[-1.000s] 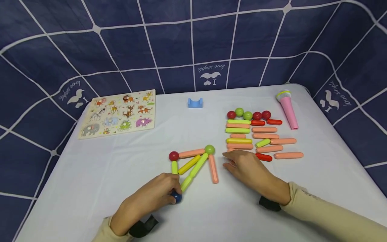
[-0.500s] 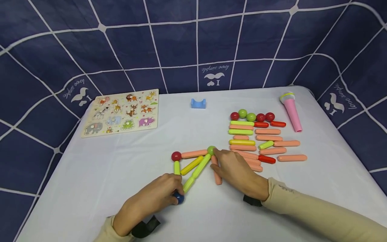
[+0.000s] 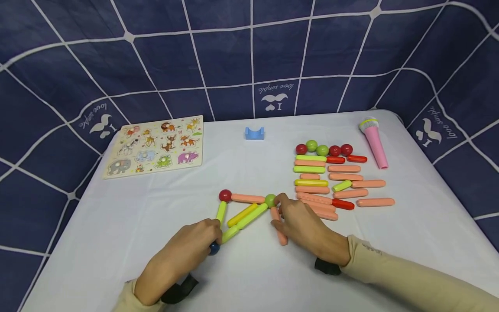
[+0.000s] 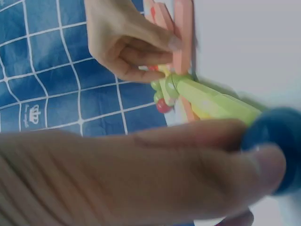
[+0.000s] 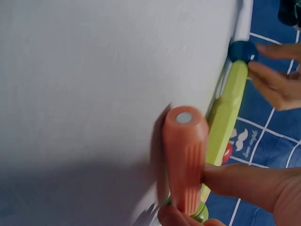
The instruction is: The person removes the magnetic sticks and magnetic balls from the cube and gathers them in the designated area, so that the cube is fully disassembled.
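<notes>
My left hand (image 3: 191, 245) pinches a dark blue ball (image 4: 277, 141) between thumb and fingers at the near corner of a figure of sticks and balls. Light green sticks (image 3: 244, 222) run from there to a green ball (image 3: 270, 200). Another light green stick (image 3: 221, 212) leads up to a red ball (image 3: 225, 195), and a salmon stick (image 3: 248, 198) joins red to green. Inside lies a yellow stick (image 3: 242, 215). With thumb and fingers, my right hand (image 3: 306, 223) holds a salmon stick (image 5: 186, 155) beside the green ball; a grey disc shows in its end.
To the right lie several loose sticks (image 3: 345, 177), with red and green balls (image 3: 322, 150) behind them. A pink toy microphone (image 3: 376, 145) lies at the far right. An animal puzzle board (image 3: 156, 147) is at back left, a blue cradle-shaped block (image 3: 254, 134) at back centre.
My right hand has come left from the loose sticks to the salmon stick at the green ball. My left hand has shifted left with the blue ball, and the figure has skewed with it.
</notes>
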### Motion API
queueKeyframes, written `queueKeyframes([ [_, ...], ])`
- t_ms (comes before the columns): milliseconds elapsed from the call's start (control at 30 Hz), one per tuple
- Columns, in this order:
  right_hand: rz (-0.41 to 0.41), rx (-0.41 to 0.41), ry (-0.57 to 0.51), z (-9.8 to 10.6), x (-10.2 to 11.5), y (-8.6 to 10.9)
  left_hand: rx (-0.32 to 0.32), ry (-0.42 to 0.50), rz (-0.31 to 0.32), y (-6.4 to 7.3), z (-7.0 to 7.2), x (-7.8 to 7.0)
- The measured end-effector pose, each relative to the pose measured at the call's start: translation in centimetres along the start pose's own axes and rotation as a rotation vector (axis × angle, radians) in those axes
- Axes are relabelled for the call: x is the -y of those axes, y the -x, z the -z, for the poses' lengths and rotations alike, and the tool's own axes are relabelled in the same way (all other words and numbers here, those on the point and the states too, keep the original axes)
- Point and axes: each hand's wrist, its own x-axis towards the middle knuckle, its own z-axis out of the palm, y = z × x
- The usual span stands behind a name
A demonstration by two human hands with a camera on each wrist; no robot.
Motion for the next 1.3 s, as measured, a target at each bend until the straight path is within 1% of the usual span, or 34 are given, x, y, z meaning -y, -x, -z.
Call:
queueKeyframes([
  [67, -0.002, 0.011, -0.005, 0.0, 0.1, 0.2, -0.003, -0.029, 0.072, -0.1, 0.2, -0.1],
  [133, -0.003, 0.021, -0.013, 0.0, 0.2, 0.4, -0.015, -0.074, 0.130, -0.2, 0.4, -0.1],
  [167, -0.003, 0.025, -0.013, 0.0, 0.2, 0.5, -0.025, -0.102, 0.152, -0.2, 0.6, -0.1],
  [233, -0.002, 0.031, 0.006, 0.0, 0.3, 0.7, -0.070, -0.183, 0.160, -0.5, 0.6, -0.2],
  [300, -0.001, 0.032, 0.035, 0.1, 0.3, 1.0, -0.143, -0.247, 0.123, -1.0, 0.5, -0.5],
  [333, 0.001, 0.028, 0.054, 0.1, 0.3, 1.1, -0.186, -0.268, 0.088, -1.5, 0.3, -0.8],
  [400, 0.006, 0.016, 0.080, 0.2, 0.3, 1.3, -0.255, -0.269, 0.002, -2.7, -0.2, -1.6],
  [433, 0.012, 0.005, 0.092, 0.2, 0.2, 1.4, -0.281, -0.249, -0.048, -3.4, -0.6, -2.1],
  [500, 0.033, -0.020, 0.106, 0.2, 0.1, 1.5, -0.306, -0.196, -0.135, -5.0, -1.5, -3.0],
  [533, 0.045, -0.033, 0.109, 0.1, 0.1, 1.5, -0.309, -0.173, -0.167, -5.6, -1.9, -3.5],
  [600, 0.067, -0.054, 0.108, 0.0, 0.0, 1.5, -0.306, -0.146, -0.198, -6.8, -2.8, -4.3],
  [700, 0.099, -0.076, 0.093, 0.0, -0.3, 1.6, -0.308, -0.140, -0.192, -8.0, -3.6, -4.9],
  [833, 0.129, -0.087, 0.072, 0.0, -0.6, 1.8, -0.327, -0.169, -0.174, -8.7, -4.0, -5.3],
  [900, 0.142, -0.081, 0.067, 0.0, -0.7, 1.8, -0.335, -0.196, -0.170, -8.8, -4.0, -5.4],
  [1000, 0.159, -0.048, 0.072, 0.2, -0.9, 1.8, -0.340, -0.226, -0.158, -8.8, -4.0, -5.5],
  [1100, 0.159, -0.015, 0.085, 0.4, -1.1, 2.0, -0.334, -0.226, -0.153, -8.8, -4.0, -5.6],
  [1200, 0.151, -0.018, 0.098, 0.6, -1.4, 2.3, -0.331, -0.229, -0.150, -8.8, -4.1, -5.6],
  [1300, 0.173, -0.051, 0.126, 0.8, -2.0, 2.8, -0.344, -0.228, -0.156, -8.4, -4.1, -5.4],
])
